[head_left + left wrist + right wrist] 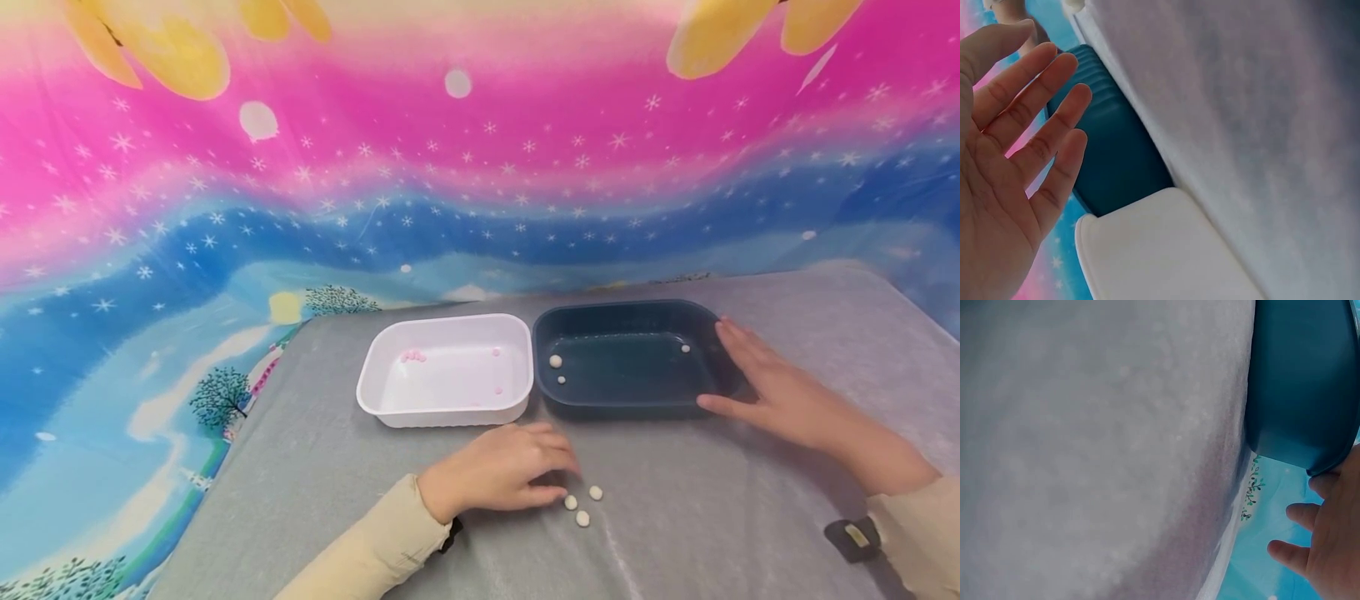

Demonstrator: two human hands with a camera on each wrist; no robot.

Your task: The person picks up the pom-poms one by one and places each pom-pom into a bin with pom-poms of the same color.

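Observation:
Just in front of the two tubs, my left hand [510, 467] hovers with loosely bent fingers and holds nothing. Its thumb tip is right by three small white balls [582, 519] on the grey cloth. My right hand [780, 400] is spread at the right end of a dark teal tub [630, 387], fingers and thumb on its rim. Inside that tub lie three white balls, the larger one [556, 361] at the left. In the left wrist view, the palm and relaxed fingers [1041, 140] show with nothing between them.
A white tub [442, 396] stands directly left of the teal one, with several small pink bits [413, 356] in it. Grey cloth [300, 500] covers the table. Behind and to the left hangs a colourful printed backdrop [450, 167].

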